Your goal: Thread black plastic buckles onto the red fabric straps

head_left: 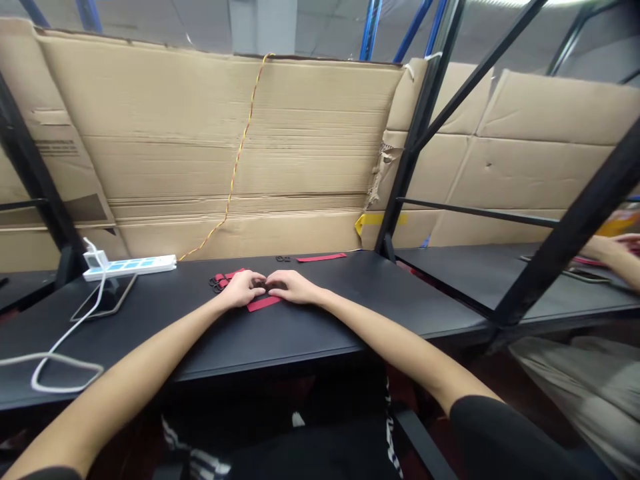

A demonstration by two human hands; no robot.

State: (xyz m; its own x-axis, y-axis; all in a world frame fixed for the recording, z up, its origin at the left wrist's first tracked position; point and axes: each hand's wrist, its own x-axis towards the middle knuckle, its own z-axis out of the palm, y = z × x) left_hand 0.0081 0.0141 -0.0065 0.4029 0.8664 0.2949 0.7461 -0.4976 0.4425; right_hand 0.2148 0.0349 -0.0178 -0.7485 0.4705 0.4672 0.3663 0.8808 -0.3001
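My left hand [243,288] and my right hand [295,287] rest close together on the black desk [300,340], their fingertips meeting over a small black piece [263,287]. Under them lies a red strap [263,303], partly hidden by my fingers. A cluster of black rings with short red strap pieces [219,283] sits just beyond my left hand. Farther back, near the desk's far edge, lie another red strap [321,257] and small black rings [283,259]. Whether either hand grips anything cannot be seen.
A white power strip [129,267] with a charger [96,260] and a white cable [60,363] lies at left, beside a phone [104,297]. Cardboard sheets [215,147] and black metal posts [417,140] stand behind the desk. At right, a co-worker's hand [625,257] rests on a neighbouring desk.
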